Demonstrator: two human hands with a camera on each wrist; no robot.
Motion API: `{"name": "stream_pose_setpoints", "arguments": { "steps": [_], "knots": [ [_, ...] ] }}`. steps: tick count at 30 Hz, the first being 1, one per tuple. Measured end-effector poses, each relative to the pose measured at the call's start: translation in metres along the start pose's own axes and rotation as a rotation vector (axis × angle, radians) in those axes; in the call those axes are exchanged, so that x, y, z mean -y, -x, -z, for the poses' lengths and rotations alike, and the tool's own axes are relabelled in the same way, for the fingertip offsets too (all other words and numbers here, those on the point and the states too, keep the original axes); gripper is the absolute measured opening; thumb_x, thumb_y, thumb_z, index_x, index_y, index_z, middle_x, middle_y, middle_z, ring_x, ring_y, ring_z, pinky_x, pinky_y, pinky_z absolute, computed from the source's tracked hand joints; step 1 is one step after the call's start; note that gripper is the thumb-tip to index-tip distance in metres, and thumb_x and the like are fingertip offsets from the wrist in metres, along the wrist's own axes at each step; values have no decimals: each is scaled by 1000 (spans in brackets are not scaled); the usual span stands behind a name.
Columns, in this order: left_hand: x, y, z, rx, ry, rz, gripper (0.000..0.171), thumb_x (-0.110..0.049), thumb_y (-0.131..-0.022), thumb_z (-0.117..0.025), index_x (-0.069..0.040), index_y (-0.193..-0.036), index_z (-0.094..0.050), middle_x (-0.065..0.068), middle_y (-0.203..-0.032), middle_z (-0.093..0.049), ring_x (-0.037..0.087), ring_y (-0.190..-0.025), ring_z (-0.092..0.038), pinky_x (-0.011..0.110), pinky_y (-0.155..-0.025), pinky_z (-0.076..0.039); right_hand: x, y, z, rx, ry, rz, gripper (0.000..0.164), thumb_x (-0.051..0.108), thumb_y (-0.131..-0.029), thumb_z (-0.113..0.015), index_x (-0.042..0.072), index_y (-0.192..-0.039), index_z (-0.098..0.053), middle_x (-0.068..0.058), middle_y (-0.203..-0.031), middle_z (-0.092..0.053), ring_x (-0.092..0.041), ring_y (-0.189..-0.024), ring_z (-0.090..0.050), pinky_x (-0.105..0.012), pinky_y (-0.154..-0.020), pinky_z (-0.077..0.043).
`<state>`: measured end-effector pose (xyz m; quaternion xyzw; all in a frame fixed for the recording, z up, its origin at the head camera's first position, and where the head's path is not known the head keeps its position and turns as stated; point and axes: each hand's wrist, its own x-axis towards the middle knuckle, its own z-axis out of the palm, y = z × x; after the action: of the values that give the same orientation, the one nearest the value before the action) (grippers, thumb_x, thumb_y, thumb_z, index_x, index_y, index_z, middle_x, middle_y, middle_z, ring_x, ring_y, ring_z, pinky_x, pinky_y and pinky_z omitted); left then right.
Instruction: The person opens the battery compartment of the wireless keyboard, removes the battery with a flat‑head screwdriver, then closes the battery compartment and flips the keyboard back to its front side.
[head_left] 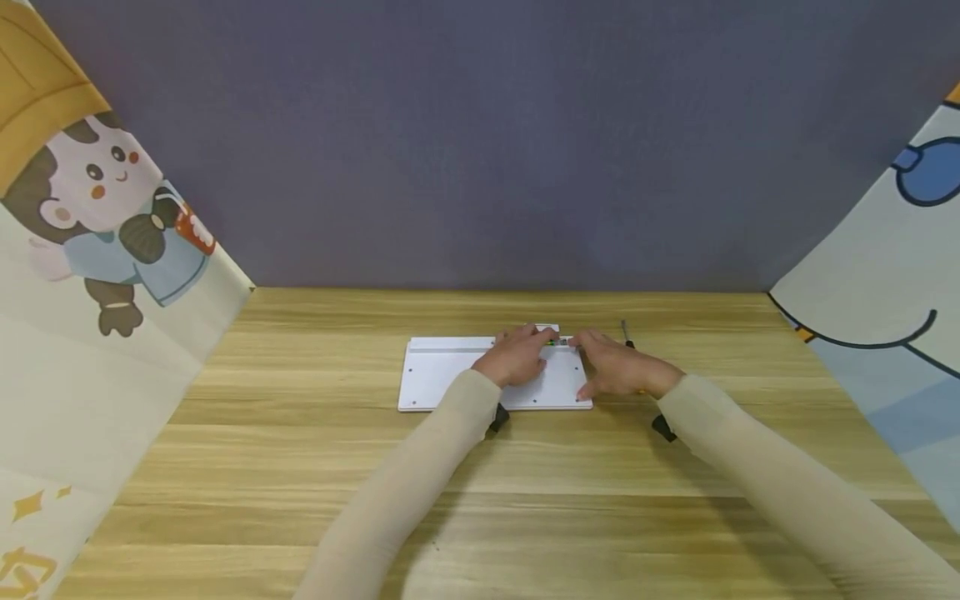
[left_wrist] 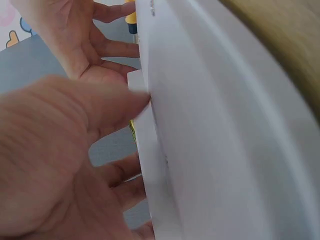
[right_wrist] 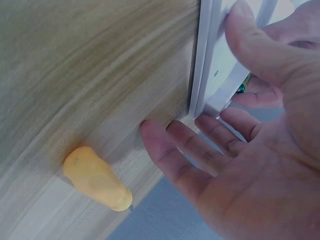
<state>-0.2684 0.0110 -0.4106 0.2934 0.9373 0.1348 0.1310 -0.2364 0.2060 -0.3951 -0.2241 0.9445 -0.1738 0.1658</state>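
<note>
A white keyboard (head_left: 442, 377) lies face down on the table, small screws showing in its back. Green and yellow batteries (head_left: 552, 342) show in a slot along its raised far ridge. My left hand (head_left: 516, 357) reaches over the keyboard with fingers at this slot; in the left wrist view its thumb (left_wrist: 117, 102) presses at the ridge. Behind the left fingertips sits a small white cover (head_left: 546, 326). My right hand (head_left: 618, 368) spans the keyboard's right end, thumb on its back and index finger at the ridge. The other right fingers (right_wrist: 167, 155) stretch loosely past the corner.
A screwdriver lies right of the keyboard, partly under my right hand; its orange-yellow handle (right_wrist: 97, 179) shows in the right wrist view. The wooden table (head_left: 322, 467) ends at a dark grey wall (head_left: 480, 150). Cartoon-printed panels (head_left: 112, 375) stand on both sides.
</note>
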Motion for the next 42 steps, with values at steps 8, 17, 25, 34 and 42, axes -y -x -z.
{"name": "stream_pose_setpoints", "arguments": {
  "steps": [8,17,25,34,42],
  "knots": [
    [3,-2,-1,-61,-29,-37,54,1,-96,-47,-31,-139,-45,3,-135,-47,22,-126,-43,50,-102,-31,-1,2,1,0,18,-7,80,27,-80,-77,-1,-137,-29,-25,-139,-32,-42,-127,-34,-55,-99,-34],
    [3,-6,1,-84,-101,-71,53,4,-93,-51,-29,-135,-49,3,-129,-54,20,-114,-53,49,-97,-39,-2,2,0,-4,11,-9,80,28,-79,-77,-1,-137,-29,-24,-140,-33,-42,-128,-33,-55,-100,-33],
    [3,-7,1,-102,-52,-56,55,7,-90,-54,-27,-133,-50,4,-132,-53,19,-115,-53,43,-98,-39,-1,1,0,4,2,-35,81,29,-79,-78,1,-138,-30,-22,-141,-33,-41,-130,-32,-53,-101,-32],
    [4,-13,-7,-266,129,-54,35,2,-86,-60,-20,-113,-64,1,-115,-56,19,-108,-54,53,-95,-37,2,2,0,-5,-11,-28,81,28,-78,-78,0,-137,-30,-21,-138,-36,-40,-127,-35,-53,-100,-33],
    [2,-17,-8,-305,165,-32,33,4,-83,-61,-16,-109,-66,-1,-109,-57,19,-106,-52,50,-95,-39,2,2,0,-9,3,-22,79,29,-78,-78,0,-136,-31,-22,-137,-37,-40,-126,-36,-53,-98,-35]
  ]
}}
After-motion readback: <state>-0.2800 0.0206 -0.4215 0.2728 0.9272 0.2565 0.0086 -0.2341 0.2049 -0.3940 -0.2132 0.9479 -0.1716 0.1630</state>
